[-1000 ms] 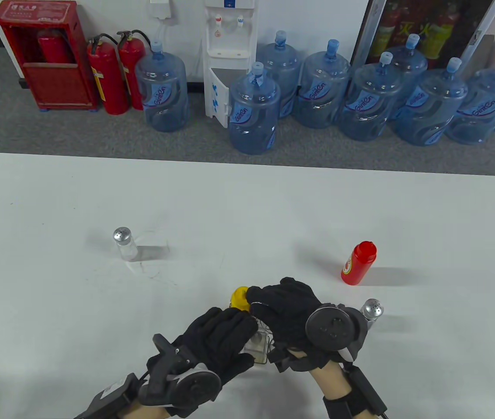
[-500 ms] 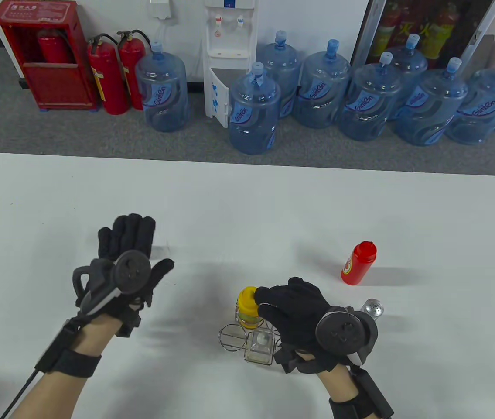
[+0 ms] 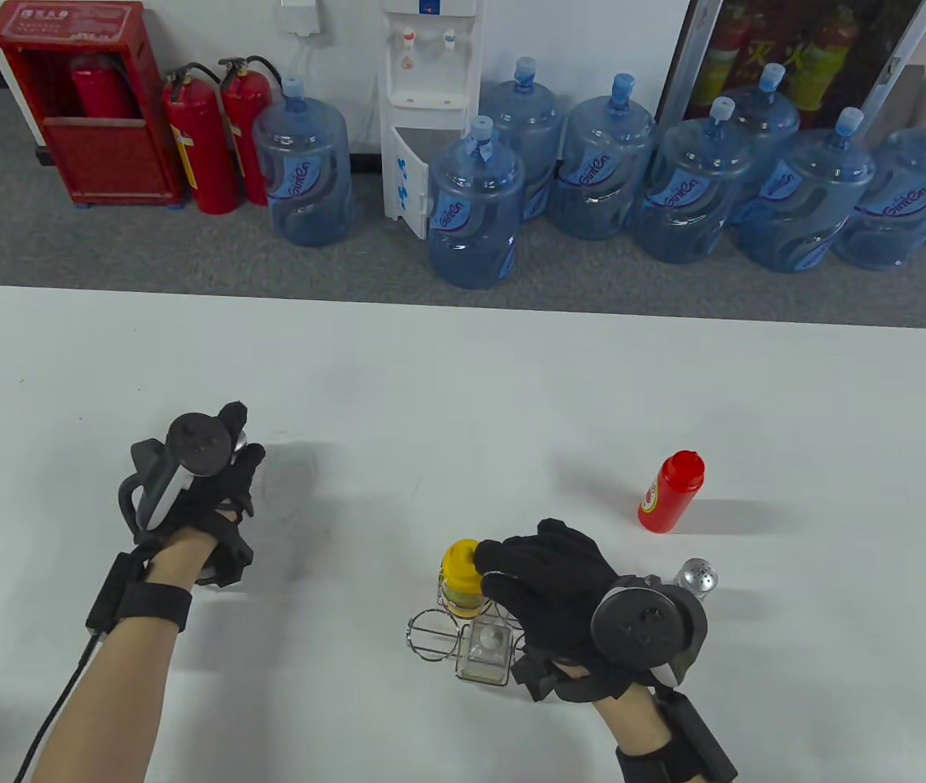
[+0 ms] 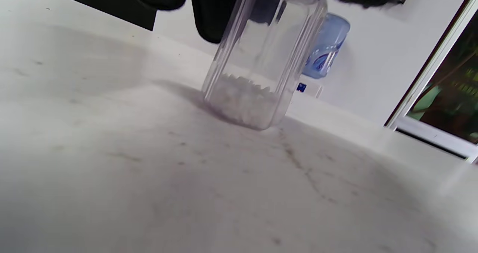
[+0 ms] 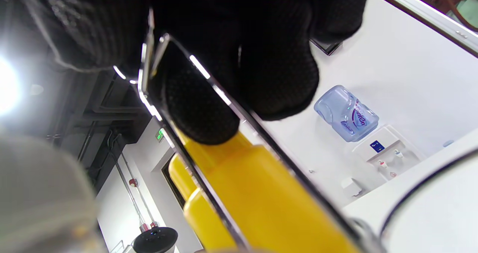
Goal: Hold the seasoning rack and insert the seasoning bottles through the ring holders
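The wire rack (image 3: 463, 632) sits near the table's front edge, held at its handle by the right hand (image 3: 560, 599). The yellow bottle (image 3: 461, 579) and a clear jar (image 3: 485, 648) already stand in rings; one ring looks empty. The red bottle (image 3: 671, 492) and a shaker (image 3: 697, 575) wait outside. The left hand (image 3: 201, 489), open above the table half a second ago, now grasps the far salt shaker (image 4: 257, 70), apparently not lifted.
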Demonstrator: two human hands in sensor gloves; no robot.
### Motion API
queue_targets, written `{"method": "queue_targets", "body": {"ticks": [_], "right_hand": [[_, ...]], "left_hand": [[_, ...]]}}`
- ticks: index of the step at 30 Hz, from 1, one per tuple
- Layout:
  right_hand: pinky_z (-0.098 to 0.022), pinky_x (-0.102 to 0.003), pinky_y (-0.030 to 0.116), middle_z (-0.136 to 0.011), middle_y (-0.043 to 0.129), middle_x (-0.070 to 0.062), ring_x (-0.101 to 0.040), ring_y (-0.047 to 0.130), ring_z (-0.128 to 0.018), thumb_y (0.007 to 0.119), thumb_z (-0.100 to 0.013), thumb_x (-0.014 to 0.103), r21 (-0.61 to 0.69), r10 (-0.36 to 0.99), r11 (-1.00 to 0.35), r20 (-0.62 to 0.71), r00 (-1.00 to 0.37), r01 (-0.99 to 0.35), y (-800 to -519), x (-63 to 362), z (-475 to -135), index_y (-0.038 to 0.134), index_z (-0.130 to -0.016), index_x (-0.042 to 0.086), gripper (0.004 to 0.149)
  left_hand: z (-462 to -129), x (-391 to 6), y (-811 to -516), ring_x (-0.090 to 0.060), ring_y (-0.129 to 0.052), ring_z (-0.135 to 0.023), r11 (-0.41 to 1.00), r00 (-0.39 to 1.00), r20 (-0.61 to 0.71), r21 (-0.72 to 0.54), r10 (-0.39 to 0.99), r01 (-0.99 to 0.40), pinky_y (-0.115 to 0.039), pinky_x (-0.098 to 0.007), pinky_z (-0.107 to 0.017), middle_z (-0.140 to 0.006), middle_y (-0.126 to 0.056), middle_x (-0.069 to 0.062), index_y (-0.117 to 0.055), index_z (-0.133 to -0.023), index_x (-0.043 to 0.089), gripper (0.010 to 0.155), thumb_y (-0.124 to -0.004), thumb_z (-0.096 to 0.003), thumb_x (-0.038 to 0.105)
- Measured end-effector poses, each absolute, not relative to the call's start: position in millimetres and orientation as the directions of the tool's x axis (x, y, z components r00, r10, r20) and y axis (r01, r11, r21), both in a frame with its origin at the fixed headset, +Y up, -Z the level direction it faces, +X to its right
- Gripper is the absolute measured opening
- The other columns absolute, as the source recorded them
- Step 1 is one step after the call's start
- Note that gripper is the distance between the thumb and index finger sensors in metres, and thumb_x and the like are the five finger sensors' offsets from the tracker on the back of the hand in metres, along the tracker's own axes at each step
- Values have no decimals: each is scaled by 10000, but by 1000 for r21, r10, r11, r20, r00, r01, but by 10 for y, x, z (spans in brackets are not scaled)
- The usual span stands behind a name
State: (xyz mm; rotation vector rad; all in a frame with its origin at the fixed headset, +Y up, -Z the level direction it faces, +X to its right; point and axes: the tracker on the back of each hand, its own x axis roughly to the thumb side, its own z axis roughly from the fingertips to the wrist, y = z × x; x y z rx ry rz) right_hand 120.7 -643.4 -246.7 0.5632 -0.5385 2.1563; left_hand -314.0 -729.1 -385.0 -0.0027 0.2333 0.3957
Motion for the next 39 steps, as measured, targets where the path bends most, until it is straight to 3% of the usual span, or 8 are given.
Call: {"method": "queue_targets", "body": {"ticks": [7, 11, 15, 22, 28, 34, 37, 39], "right_hand": [[-678, -497, 649, -586, 1088, 51, -202, 1033, -612, 801, -350, 535, -186, 608, -571, 558, -565, -799, -6438, 1194, -2465, 1000, -690, 358, 432], [-677, -499, 648, -586, 1087, 49, -206, 1031, -611, 803, -351, 533, -183, 612, -573, 553, -565, -799, -6443, 1176, -2474, 1000, -691, 352, 433], [-677, -501, 648, -583, 1087, 50, -205, 1031, -611, 801, -352, 535, -185, 609, -572, 557, -565, -799, -6439, 1157, -2453, 1002, -689, 351, 434], [-673, -507, 651, -582, 1079, 47, -212, 1027, -608, 769, -361, 541, -180, 616, -556, 566, -548, -812, -6441, 1144, -2436, 988, -699, 346, 448], [-672, -505, 651, -573, 1081, 50, -209, 1030, -602, 773, -359, 540, -184, 614, -556, 567, -549, -811, -6441, 1108, -2424, 989, -698, 345, 447], [-674, -508, 644, -586, 1068, 47, -215, 1019, -615, 756, -370, 540, -141, 611, -573, 583, -536, -807, -6447, 1010, -2424, 975, -714, 349, 450], [-701, -522, 578, -748, 967, 34, -238, 933, -712, 754, -370, 544, -124, 587, -587, 615, -527, -800, -6388, 868, -2389, 969, -718, 371, 444], [-744, -530, 455, -956, 742, 45, -239, 753, -870, 753, -368, 547, -142, 527, -614, 657, -538, -776, -6325, 736, -2342, 956, -733, 401, 441]], "left_hand": [[-3108, -2575, -6817, -181, -818, -939, 716, 716, 120, 53, 688, -696, -655, -468, -727, -995, -591, 121, -370, -981, 396, 648, -680, -431, 541], [-2506, -1932, -6580, -150, -879, -875, 713, 644, 406, -28, 649, -701, -707, -456, -686, -976, -634, 132, -386, -992, 386, 662, -679, -425, 564], [-2160, -1471, -6594, -149, -880, -873, 785, 670, 532, 14, 518, -619, -711, -456, -679, -977, -636, 132, -386, -993, 379, 665, -679, -425, 562], [-1943, -1151, -6794, -116, -908, -867, 906, 789, 607, 274, 98, -323, -720, -421, -683, -950, -711, 193, -362, -1006, 392, 723, -683, -404, 631], [-1972, -1134, -6864, -127, -881, -877, 926, 824, 566, 322, -21, -197, -700, -446, -679, -946, -715, 179, -363, -1010, 381, 729, -678, -402, 631], [-1936, -1297, -6717, -221, -650, -1031, 861, 829, 559, 411, 23, -300, -530, -504, -770, -1041, -529, 129, -316, -1022, 382, 774, -615, -388, 710], [-1971, -1407, -6648, -321, -291, -1130, 842, 838, 527, 380, 143, -383, -290, -571, -806, -1117, -235, 44, -367, -1010, 363, 740, -610, -396, 698], [-1994, -1471, -6619, -338, -218, -1131, 827, 831, 515, 358, 211, -432, -241, -584, -800, -1117, -174, 28, -399, -996, 355, 715, -611, -399, 689]]}}
